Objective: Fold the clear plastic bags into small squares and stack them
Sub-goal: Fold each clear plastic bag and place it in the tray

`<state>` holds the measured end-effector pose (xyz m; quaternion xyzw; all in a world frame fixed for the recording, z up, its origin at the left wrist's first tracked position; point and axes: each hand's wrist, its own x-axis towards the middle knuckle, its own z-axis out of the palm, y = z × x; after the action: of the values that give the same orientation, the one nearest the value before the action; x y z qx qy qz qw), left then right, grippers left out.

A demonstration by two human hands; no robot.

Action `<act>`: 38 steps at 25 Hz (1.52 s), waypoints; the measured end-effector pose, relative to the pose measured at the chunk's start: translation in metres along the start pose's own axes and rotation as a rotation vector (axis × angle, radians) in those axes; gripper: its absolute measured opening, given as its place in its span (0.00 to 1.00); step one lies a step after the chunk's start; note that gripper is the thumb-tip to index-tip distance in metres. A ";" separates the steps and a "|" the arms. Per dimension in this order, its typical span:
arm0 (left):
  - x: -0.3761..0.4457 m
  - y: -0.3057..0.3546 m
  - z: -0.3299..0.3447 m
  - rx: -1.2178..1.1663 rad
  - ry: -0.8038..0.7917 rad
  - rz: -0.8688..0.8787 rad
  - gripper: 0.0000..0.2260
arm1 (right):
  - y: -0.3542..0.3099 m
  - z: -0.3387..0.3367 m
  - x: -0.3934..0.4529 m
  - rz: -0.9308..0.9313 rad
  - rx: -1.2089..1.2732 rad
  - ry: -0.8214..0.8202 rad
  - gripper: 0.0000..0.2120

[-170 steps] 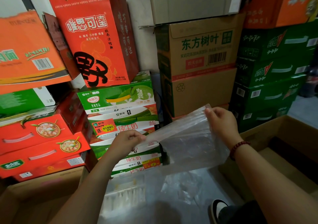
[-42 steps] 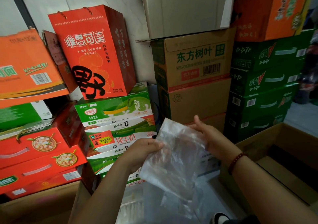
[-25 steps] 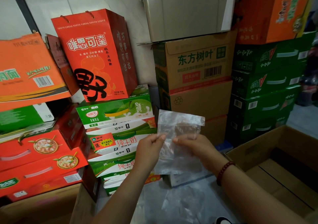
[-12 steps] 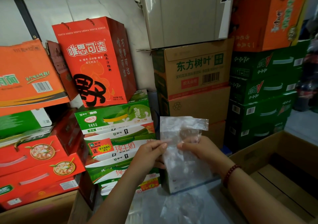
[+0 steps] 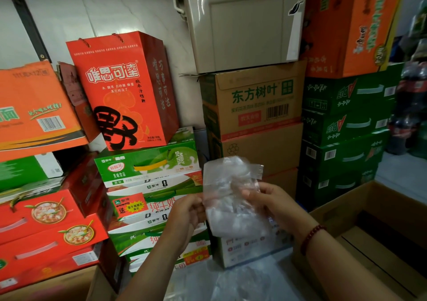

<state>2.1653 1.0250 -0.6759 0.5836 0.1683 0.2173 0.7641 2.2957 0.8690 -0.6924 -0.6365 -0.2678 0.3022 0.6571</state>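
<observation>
Stacked cartons: green drink cases rise at the right, with an orange carton on top of them.
Middle stack: a brown carton with green lettering carries a grey plastic bin.
Left side: a red gift bag stands on green-and-white milk cartons; red boxes lie lower left.
Open cardboard box: sits at lower right, beside the right forearm.
Loose plastic: clear sheets lie low between the forearms, though how many is hard to tell.
Clear plastic bag: is folded to a narrow upright strip, held in the air in front of the cartons, between both hands.
Left hand: pinches the strip's left edge with curled fingers.
Right hand: grips the right side, thumb on the front; a red bead bracelet circles the wrist.
</observation>
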 end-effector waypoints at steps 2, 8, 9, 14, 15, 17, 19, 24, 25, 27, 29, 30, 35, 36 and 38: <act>-0.001 0.003 0.000 -0.071 0.064 0.032 0.16 | -0.001 -0.006 -0.001 -0.009 0.057 -0.005 0.12; 0.005 0.001 -0.011 0.106 0.101 0.095 0.18 | -0.003 -0.013 0.000 -0.011 0.141 -0.010 0.08; 0.003 0.002 -0.011 0.165 0.092 0.103 0.18 | -0.004 -0.013 0.000 0.000 0.139 0.008 0.10; -0.001 0.005 -0.012 0.376 0.066 0.107 0.10 | -0.003 -0.012 0.003 0.039 0.256 0.065 0.14; -0.002 0.004 -0.011 0.396 0.073 0.113 0.10 | -0.002 -0.011 0.004 0.034 0.268 0.055 0.14; -0.001 0.002 -0.009 0.453 0.124 0.172 0.12 | -0.001 -0.008 0.004 0.012 0.239 0.022 0.15; 0.004 -0.002 -0.009 0.459 0.198 0.239 0.14 | -0.002 -0.004 0.002 -0.020 0.163 -0.035 0.16; 0.004 -0.004 -0.004 0.398 0.311 0.305 0.15 | -0.001 0.010 -0.002 -0.018 0.029 -0.158 0.15; 0.004 -0.003 -0.003 0.369 0.309 0.308 0.14 | -0.001 0.013 -0.001 -0.025 0.019 -0.138 0.14; 0.005 -0.002 -0.001 0.279 0.267 0.263 0.12 | -0.001 0.016 -0.001 -0.035 0.039 -0.082 0.15; 0.004 -0.001 -0.001 0.259 0.176 0.208 0.08 | -0.001 0.017 0.000 -0.048 0.079 -0.038 0.17; 0.002 -0.001 -0.002 0.284 0.132 0.186 0.06 | -0.001 0.017 0.000 -0.060 0.092 -0.020 0.18; -0.004 0.000 -0.002 0.421 0.013 0.176 0.12 | 0.003 0.018 0.004 -0.106 0.112 0.023 0.22; -0.004 0.000 -0.002 0.437 -0.003 0.174 0.14 | 0.003 0.019 0.004 -0.105 0.117 0.024 0.22; -0.002 -0.001 -0.004 0.445 -0.016 0.154 0.18 | 0.004 0.018 0.005 -0.100 0.123 0.025 0.23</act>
<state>2.1616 1.0270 -0.6780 0.7504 0.1612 0.2278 0.5992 2.2855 0.8854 -0.6954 -0.5843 -0.2720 0.2772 0.7126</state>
